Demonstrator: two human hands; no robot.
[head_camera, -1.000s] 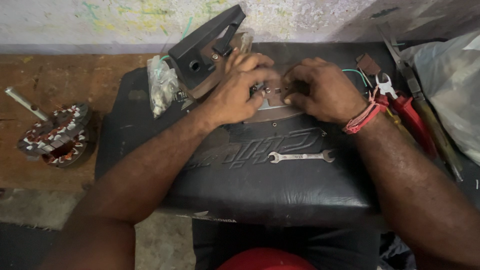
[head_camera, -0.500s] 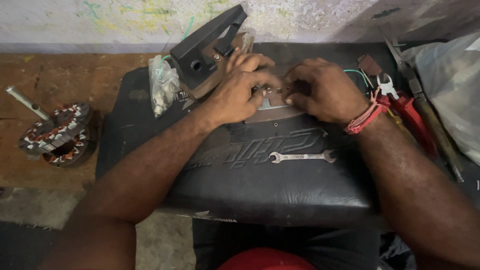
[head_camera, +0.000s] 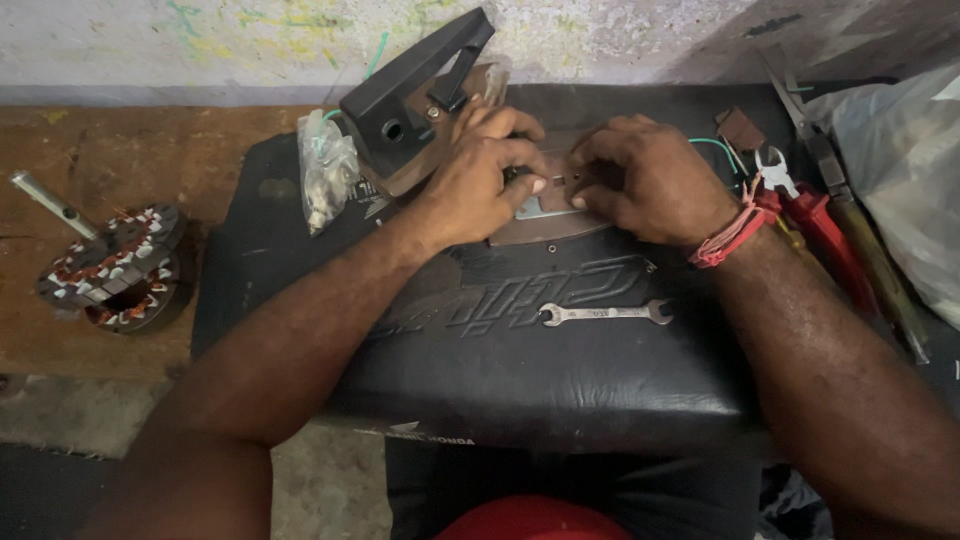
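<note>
My left hand (head_camera: 482, 178) and my right hand (head_camera: 645, 180) meet over a flat metal iron soleplate (head_camera: 545, 228) lying on a black padded seat (head_camera: 520, 370). Fingers of both hands pinch at a small part on the plate; the part itself is hidden under them. The black iron housing with its handle (head_camera: 415, 85) lies tilted just behind my left hand. A red thread band circles my right wrist. Green wire (head_camera: 722, 150) runs off behind my right hand.
A small double-ended spanner (head_camera: 604, 314) lies on the seat in front of my hands. A clear bag of small parts (head_camera: 325, 180) sits left of the housing. Red-handled pliers (head_camera: 800, 205) and a plastic bag (head_camera: 900, 170) lie right. A wound motor stator (head_camera: 118, 268) rests on the wooden bench (head_camera: 120, 150).
Both hands stay on the soleplate with only small finger movement. The view has drifted slightly; nothing was picked up or put down.
</note>
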